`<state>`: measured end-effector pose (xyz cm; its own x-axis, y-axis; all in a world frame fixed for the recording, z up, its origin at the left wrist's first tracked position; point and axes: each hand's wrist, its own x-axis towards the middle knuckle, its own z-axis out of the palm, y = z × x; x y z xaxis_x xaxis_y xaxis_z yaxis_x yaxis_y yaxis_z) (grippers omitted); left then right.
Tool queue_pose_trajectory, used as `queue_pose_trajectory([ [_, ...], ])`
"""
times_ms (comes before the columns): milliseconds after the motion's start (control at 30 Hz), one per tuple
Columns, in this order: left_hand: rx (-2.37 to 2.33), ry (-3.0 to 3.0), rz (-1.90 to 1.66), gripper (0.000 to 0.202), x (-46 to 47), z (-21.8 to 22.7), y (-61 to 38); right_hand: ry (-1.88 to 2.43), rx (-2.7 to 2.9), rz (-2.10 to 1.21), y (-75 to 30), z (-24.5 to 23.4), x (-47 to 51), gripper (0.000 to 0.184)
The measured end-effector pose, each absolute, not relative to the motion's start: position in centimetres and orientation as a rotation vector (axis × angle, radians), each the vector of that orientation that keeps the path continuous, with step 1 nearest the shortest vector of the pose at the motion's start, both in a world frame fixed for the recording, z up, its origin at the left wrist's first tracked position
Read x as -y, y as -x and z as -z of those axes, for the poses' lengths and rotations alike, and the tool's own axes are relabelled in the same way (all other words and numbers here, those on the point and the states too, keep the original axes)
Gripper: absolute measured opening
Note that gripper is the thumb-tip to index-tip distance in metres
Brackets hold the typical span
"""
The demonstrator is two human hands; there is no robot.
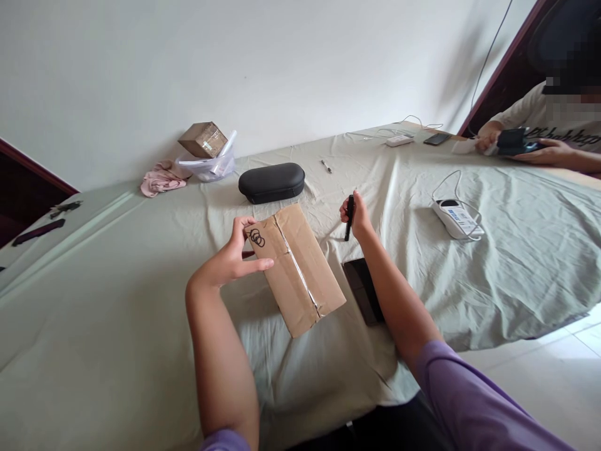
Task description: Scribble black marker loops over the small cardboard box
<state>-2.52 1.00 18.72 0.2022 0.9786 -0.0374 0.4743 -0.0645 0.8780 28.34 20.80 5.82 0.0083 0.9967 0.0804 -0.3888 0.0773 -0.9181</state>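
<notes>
My left hand (239,254) grips a brown cardboard box (300,269) at its left end, thumb on top and fingers round the far edge. The box is tilted above the cloth. A black looped scribble (256,237) marks one corner, and a pale line runs along its taped seam. To the right of the box, my right hand (357,215) is closed round a slim black stick-like tool (349,219), which points down. Its exact kind is unclear. Below the right hand a dark flat tablet-like device (362,289) lies on the cloth, partly behind my forearm.
A black oval case (272,182) and a pen (326,166) lie beyond the box. Back left are a pink cloth (164,178) and a plastic tub (206,168) bearing another carton (203,139). At right sit a white power strip (456,220) and another person (526,119) holding something dark.
</notes>
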Motion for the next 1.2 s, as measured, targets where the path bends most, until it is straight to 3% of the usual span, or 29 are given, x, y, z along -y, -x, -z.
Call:
queue_pose_trajectory([
  [533, -1.406, -1.869, -0.728, 0.078, -0.6, -18.9, 2.3, 0.812, 0.943, -1.428, -28.2, -6.6, -20.4, 0.035],
  [733, -1.420, -1.853, -0.725, 0.079, -0.6, -18.9, 2.3, 0.840, 1.020, -1.348, -27.9, -6.5, -20.4, 0.034],
  [967, -1.436, -1.851, -0.718, 0.081, -0.5, -18.9, 2.2, 0.996, 1.549, -0.984, -27.6, -6.4, -20.0, 0.016],
  [1200, -1.443, -1.849, -0.737, 0.080, -0.2, -19.0, 2.1, 1.153, 1.710, -1.053, -27.1, -5.5, -19.2, 0.008],
])
